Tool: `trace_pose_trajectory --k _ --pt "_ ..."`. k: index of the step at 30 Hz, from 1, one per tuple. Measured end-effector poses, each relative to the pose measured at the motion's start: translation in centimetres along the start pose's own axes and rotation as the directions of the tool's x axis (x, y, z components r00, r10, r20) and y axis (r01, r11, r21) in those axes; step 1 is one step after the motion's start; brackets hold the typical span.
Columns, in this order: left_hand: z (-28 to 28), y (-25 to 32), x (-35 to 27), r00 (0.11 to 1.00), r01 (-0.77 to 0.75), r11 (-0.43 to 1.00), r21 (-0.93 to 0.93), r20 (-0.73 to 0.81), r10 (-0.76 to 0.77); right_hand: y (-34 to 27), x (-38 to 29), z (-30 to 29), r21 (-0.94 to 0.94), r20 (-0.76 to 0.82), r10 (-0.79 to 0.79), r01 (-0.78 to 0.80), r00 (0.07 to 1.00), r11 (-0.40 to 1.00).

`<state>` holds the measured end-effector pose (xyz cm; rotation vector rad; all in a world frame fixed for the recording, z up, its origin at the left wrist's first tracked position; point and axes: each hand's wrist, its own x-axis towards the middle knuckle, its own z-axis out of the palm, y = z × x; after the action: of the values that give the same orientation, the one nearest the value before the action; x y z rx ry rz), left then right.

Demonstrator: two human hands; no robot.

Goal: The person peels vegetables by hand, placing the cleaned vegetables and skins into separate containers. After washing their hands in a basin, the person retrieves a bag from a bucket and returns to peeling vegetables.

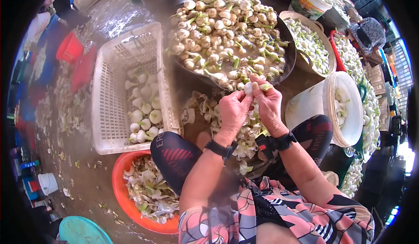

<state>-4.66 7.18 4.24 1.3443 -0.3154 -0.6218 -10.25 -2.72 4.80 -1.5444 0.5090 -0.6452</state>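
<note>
Between both hands, over the near rim of a large round tub (289, 68), is a white garlic bulb (248, 88) with a short green stem. My left hand (235, 108) grips the bulb from the left, and my right hand (268, 101) has thumb and fingers on its stem side. Unpeeled garlic bulbs (219, 25) fill the tub in murky water. Below my hands lies a pile of garlic skins (245, 139). To the left, a white plastic crate (114, 113) holds peeled bulbs (146, 106) in its near right part.
An orange-red basin (122, 201) of skins is by my left knee. At right stand a white bucket (307, 103) on its side with bulbs inside, and a beige basket (330, 52) of bulbs. A person (366, 36) is farther right. Scraps litter the wet floor (81, 185).
</note>
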Motion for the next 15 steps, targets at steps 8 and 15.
trace_pose_trajectory --k 8,15 --pt "-1.8 -0.2 0.2 0.968 -0.206 0.944 0.258 0.197 0.157 -0.1 -0.4 -0.9 0.060 0.064 0.037 -0.040 0.997 0.997" --pt "-0.7 -2.2 0.2 0.924 -0.383 0.735 0.560 0.249 0.291 0.3 -1.4 -1.7 -0.312 0.015 -0.044 0.047 0.999 0.949"
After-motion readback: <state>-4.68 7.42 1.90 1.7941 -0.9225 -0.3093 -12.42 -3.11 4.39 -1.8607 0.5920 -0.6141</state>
